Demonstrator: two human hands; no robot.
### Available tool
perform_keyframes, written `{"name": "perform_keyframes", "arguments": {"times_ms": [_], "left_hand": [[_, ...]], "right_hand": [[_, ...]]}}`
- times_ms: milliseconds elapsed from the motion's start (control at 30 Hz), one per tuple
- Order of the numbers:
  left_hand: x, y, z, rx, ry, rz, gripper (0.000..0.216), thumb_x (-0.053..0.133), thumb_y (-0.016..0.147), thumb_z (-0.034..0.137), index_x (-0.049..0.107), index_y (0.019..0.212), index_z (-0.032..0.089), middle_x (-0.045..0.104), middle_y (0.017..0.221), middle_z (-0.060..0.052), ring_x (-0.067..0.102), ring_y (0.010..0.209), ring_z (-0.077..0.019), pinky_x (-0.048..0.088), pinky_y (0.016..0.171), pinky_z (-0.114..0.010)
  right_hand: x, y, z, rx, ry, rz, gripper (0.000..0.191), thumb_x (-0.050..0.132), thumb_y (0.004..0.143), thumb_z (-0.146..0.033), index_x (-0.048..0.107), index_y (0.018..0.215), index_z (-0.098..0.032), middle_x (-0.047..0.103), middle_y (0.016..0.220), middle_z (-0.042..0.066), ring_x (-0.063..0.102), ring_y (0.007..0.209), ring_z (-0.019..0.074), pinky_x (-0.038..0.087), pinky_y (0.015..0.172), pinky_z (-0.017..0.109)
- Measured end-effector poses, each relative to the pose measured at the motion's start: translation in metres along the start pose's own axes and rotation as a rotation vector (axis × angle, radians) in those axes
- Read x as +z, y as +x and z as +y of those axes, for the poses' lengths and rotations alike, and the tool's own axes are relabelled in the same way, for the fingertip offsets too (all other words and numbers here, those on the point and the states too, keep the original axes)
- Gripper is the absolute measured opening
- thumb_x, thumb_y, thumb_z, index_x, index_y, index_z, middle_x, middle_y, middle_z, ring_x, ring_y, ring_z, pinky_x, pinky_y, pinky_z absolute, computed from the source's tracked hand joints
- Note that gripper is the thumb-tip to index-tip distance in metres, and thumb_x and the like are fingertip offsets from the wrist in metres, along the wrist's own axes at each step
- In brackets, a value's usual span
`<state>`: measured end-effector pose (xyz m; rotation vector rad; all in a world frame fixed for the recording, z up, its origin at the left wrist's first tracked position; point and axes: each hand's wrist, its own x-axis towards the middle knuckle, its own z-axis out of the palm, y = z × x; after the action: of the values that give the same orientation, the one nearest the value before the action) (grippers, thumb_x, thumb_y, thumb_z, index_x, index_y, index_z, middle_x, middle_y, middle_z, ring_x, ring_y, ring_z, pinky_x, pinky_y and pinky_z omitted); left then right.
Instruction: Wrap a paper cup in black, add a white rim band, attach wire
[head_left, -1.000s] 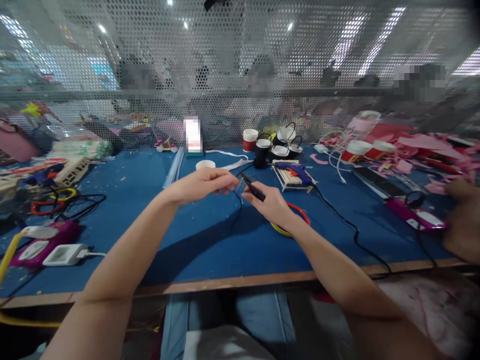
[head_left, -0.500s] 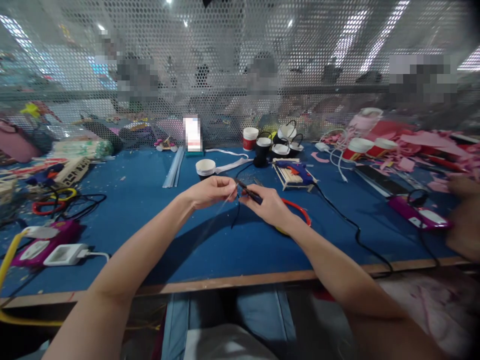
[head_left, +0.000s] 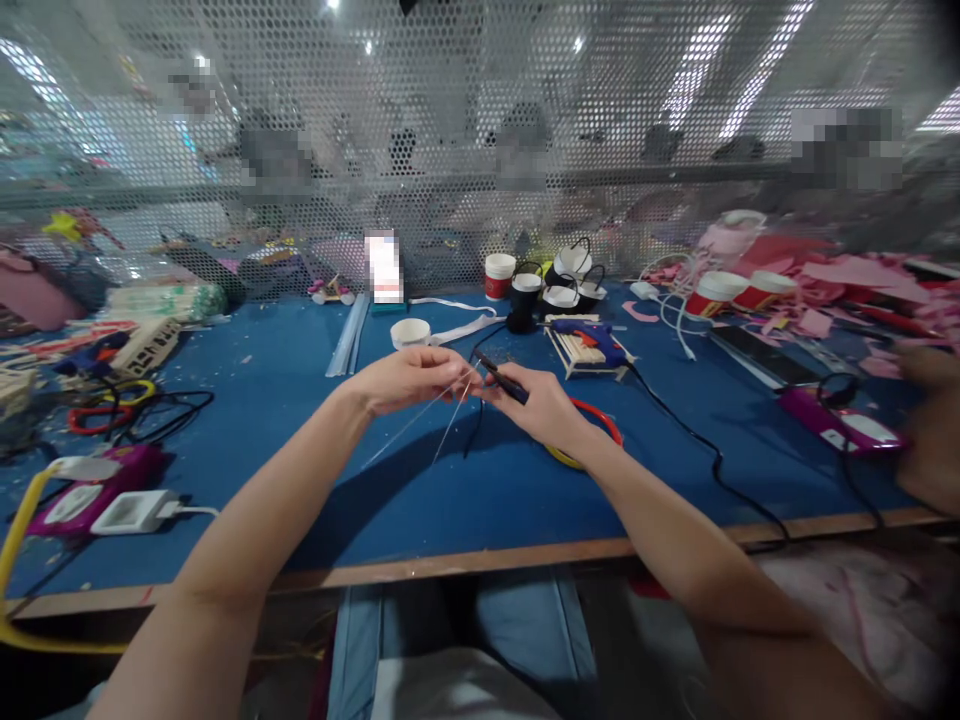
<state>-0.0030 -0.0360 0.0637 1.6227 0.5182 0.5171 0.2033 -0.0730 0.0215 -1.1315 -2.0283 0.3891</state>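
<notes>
My left hand [head_left: 420, 380] is closed, its fingertips pinching thin clear strands [head_left: 450, 428] that trail down and to the left over the blue tabletop. My right hand [head_left: 541, 402] is wrapped round a slim black pen-like tool [head_left: 508, 383]. The tool's tip points up and left, close to the left fingertips. Whether the tip touches the strands I cannot tell. A white-rimmed paper cup [head_left: 411, 332] stands just behind my left hand. Beyond my right hand, a blue glue gun [head_left: 594, 338] rests on a small wooden-stick rack [head_left: 574, 362].
Red and yellow rings [head_left: 611, 425] lie by my right wrist. Black cups with wire handles [head_left: 527, 288] and a lit phone [head_left: 386, 268] stand at the back. Purple power strips [head_left: 840, 425] sit at both sides. Another person's blurred hand [head_left: 930, 440] is at the right edge.
My left hand has shifted slightly left, and two separate strands now show below it instead of one blurred strand. My right hand keeps the black tool in nearly the same place.
</notes>
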Motion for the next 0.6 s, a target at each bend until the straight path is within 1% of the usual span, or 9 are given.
{"name": "perform_keyframes", "arguments": {"times_ms": [100, 200, 267, 400, 433, 467, 500, 533, 600], "left_hand": [[-0.001, 0.006, -0.015, -0.024, -0.235, -0.082, 0.029, 0.061, 0.076, 0.042, 0.059, 0.082, 0.014, 0.058, 0.069, -0.002, 0.054, 0.066, -0.0102, 0.040, 0.067, -0.025], [0.004, 0.008, -0.017, 0.013, -0.163, -0.037, 0.029, 0.061, 0.075, 0.041, 0.055, 0.072, 0.014, 0.053, 0.060, 0.001, 0.049, 0.059, -0.0083, 0.038, 0.063, -0.023], [0.008, 0.008, -0.013, 0.037, 0.116, 0.074, 0.028, 0.059, 0.076, 0.039, 0.053, 0.067, 0.014, 0.052, 0.059, 0.001, 0.047, 0.057, -0.0083, 0.037, 0.061, -0.023], [0.023, 0.009, -0.003, 0.105, 0.967, 0.510, 0.017, 0.057, 0.075, 0.024, 0.055, 0.061, 0.014, 0.054, 0.061, -0.003, 0.049, 0.064, -0.0137, 0.035, 0.064, -0.028], [0.025, 0.009, -0.002, 0.112, 1.093, 0.586, 0.014, 0.056, 0.075, 0.021, 0.056, 0.062, 0.014, 0.055, 0.062, -0.004, 0.050, 0.067, -0.0153, 0.035, 0.066, -0.029], [0.027, 0.009, 0.000, 0.104, 1.147, 0.615, 0.014, 0.056, 0.074, 0.021, 0.057, 0.062, 0.014, 0.056, 0.062, -0.004, 0.051, 0.067, -0.0161, 0.035, 0.067, -0.030], [0.026, 0.009, 0.001, 0.085, 1.121, 0.596, 0.015, 0.056, 0.075, 0.022, 0.058, 0.063, 0.014, 0.056, 0.061, -0.004, 0.051, 0.066, -0.0159, 0.036, 0.066, -0.030], [0.024, 0.008, 0.002, 0.062, 1.022, 0.534, 0.017, 0.055, 0.077, 0.026, 0.060, 0.065, 0.014, 0.057, 0.061, -0.004, 0.051, 0.064, -0.0150, 0.036, 0.064, -0.029], [0.016, 0.005, 0.003, 0.028, 0.673, 0.335, 0.024, 0.052, 0.080, 0.034, 0.063, 0.074, 0.013, 0.060, 0.066, -0.004, 0.051, 0.061, -0.0122, 0.037, 0.060, -0.026]], "right_hand": [[0.000, 0.000, -0.001, -0.030, -0.003, -0.017, 0.019, 0.052, 0.083, -0.036, 0.059, 0.083, -0.018, 0.063, 0.075, 0.002, 0.056, 0.067, 0.0133, 0.038, 0.061, 0.023], [0.000, 0.000, 0.001, -0.046, -0.019, -0.017, 0.017, 0.052, 0.083, -0.034, 0.059, 0.084, -0.018, 0.063, 0.076, 0.002, 0.056, 0.067, 0.0135, 0.039, 0.062, 0.024], [0.001, 0.001, 0.003, -0.037, -0.089, -0.012, 0.017, 0.052, 0.083, -0.034, 0.059, 0.083, -0.019, 0.064, 0.077, 0.003, 0.057, 0.069, 0.0151, 0.039, 0.063, 0.025], [0.005, 0.002, 0.009, 0.062, -0.332, 0.002, 0.018, 0.054, 0.081, -0.034, 0.060, 0.084, -0.017, 0.065, 0.079, 0.009, 0.059, 0.074, 0.0207, 0.040, 0.065, 0.030], [0.006, 0.002, 0.009, 0.087, -0.362, 0.002, 0.018, 0.054, 0.081, -0.033, 0.060, 0.085, -0.016, 0.065, 0.080, 0.010, 0.059, 0.074, 0.0215, 0.040, 0.065, 0.030], [0.006, 0.002, 0.009, 0.105, -0.366, 0.001, 0.018, 0.054, 0.081, -0.033, 0.060, 0.085, -0.016, 0.065, 0.080, 0.010, 0.060, 0.074, 0.0219, 0.040, 0.064, 0.030], [0.006, 0.002, 0.009, 0.115, -0.348, 0.002, 0.018, 0.054, 0.082, -0.034, 0.060, 0.084, -0.016, 0.065, 0.080, 0.009, 0.060, 0.074, 0.0217, 0.040, 0.064, 0.029], [0.005, 0.002, 0.007, 0.119, -0.308, 0.002, 0.019, 0.053, 0.082, -0.034, 0.060, 0.084, -0.017, 0.065, 0.079, 0.008, 0.060, 0.074, 0.0211, 0.040, 0.063, 0.029], [0.003, 0.001, 0.003, 0.111, -0.182, 0.002, 0.020, 0.052, 0.083, -0.037, 0.059, 0.082, -0.018, 0.065, 0.077, 0.005, 0.059, 0.072, 0.0186, 0.040, 0.063, 0.027]]}}
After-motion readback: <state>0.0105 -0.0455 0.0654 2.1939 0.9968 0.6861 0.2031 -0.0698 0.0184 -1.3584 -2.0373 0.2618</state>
